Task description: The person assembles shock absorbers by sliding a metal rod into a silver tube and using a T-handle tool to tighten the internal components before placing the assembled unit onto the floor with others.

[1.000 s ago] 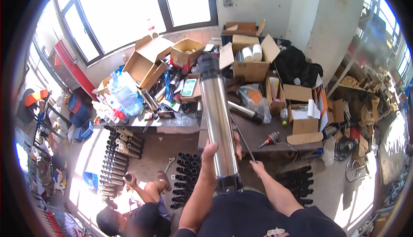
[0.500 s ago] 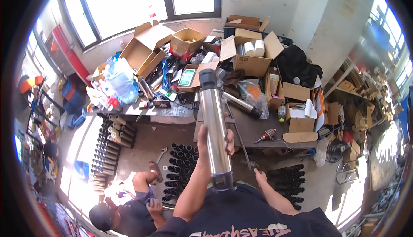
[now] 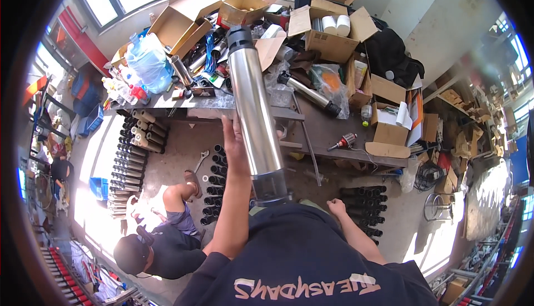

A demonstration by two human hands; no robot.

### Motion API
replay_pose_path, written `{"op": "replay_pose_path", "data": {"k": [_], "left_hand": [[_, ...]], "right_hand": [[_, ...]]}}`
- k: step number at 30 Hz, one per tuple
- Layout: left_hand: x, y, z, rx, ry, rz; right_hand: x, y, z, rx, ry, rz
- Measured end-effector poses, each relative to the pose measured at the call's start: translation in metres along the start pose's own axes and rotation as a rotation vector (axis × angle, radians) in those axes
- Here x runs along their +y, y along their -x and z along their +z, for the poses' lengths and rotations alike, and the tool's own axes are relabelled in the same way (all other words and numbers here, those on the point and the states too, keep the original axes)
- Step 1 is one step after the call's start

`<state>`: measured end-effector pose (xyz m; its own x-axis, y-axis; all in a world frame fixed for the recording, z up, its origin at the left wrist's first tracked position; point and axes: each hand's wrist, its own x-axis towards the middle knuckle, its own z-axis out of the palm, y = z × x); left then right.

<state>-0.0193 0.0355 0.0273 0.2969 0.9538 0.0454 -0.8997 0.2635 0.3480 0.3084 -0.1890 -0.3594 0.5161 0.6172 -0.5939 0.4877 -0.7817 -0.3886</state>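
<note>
A long steel cylinder [image 3: 251, 103] with black end fittings stands tilted in front of my body, its top leaning left and away. My left hand [image 3: 236, 146] is wrapped round its lower half. The fingertips show at the far right side of the metal. Near its lower end, the black fitting [image 3: 270, 186] is close to my shirt. My right hand [image 3: 336, 207] hangs low at my right side, loosely curled, with nothing visible in it. Black tubular parts [image 3: 364, 200] stand on the floor beside it.
A cluttered workbench [image 3: 356, 131] lies ahead, bearing another steel cylinder [image 3: 309, 93], a red motor rotor [image 3: 342, 142] and an open carton [image 3: 332, 43]. A metal bar [image 3: 310, 150] leans at its edge. A seated person [image 3: 167, 247] is at lower left, near rows of cylinders [image 3: 129, 164].
My view has tipped downward, and the cylinder has shifted up and left in the picture, leaning further left. My left hand still grips it. My right hand's fingers look more curled.
</note>
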Motion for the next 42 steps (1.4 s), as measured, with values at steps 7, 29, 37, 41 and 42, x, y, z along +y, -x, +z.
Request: {"op": "replay_pose_path", "data": {"k": [7,29,37,41,42], "left_hand": [[0.004,-0.013,-0.055,0.024,0.054,-0.26],[0.002,-0.01,-0.036,-0.067,0.106,-0.266],[0.017,-0.014,-0.01,-0.05,-0.159,-0.269],[0.025,0.0,0.025,0.096,-0.363,0.259],[0.022,-0.006,0.009,-0.029,-0.221,0.106]], "right_hand": [[0.009,-0.007,0.002,0.046,0.076,-0.003],[-0.014,-0.014,0.019,-0.029,0.097,-0.102],[-0.006,0.004,0.019,-0.049,0.098,-0.055],[0.009,0.009,0.02,-0.052,0.117,-0.03],[0.011,0.012,0.02,-0.035,0.1,-0.039]]}}
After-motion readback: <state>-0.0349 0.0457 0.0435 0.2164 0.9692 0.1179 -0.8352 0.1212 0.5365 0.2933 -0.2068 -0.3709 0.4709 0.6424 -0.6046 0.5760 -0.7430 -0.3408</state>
